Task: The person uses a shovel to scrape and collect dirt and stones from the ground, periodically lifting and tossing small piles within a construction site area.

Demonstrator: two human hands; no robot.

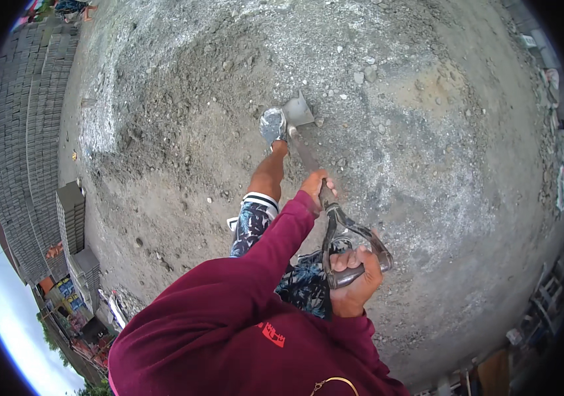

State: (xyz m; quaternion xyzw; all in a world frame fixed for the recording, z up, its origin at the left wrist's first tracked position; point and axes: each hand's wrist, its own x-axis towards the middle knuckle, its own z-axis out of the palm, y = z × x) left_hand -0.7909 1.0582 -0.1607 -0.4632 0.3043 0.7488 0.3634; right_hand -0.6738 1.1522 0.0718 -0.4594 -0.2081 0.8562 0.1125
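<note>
A shovel [306,153] slants away from me, its grey metal blade [299,111] flat against the gravelly ground. My left hand [319,186] wraps round the shaft just below where it forks into the D-shaped handle. At the top of that handle, my right hand [356,280] is closed round the crossbar, thumb over it. Beside the blade's left edge stands my foot in a grey shoe [273,125], touching or very close to it. Both arms are in maroon sleeves.
Loose gravel and dirt [196,99] spread all round, with scattered stones [364,74] beyond the blade. Tall stacks of grey blocks [28,145] line the far left, with a smaller block stack [72,214] nearer. Assorted clutter [549,294] runs along the right edge.
</note>
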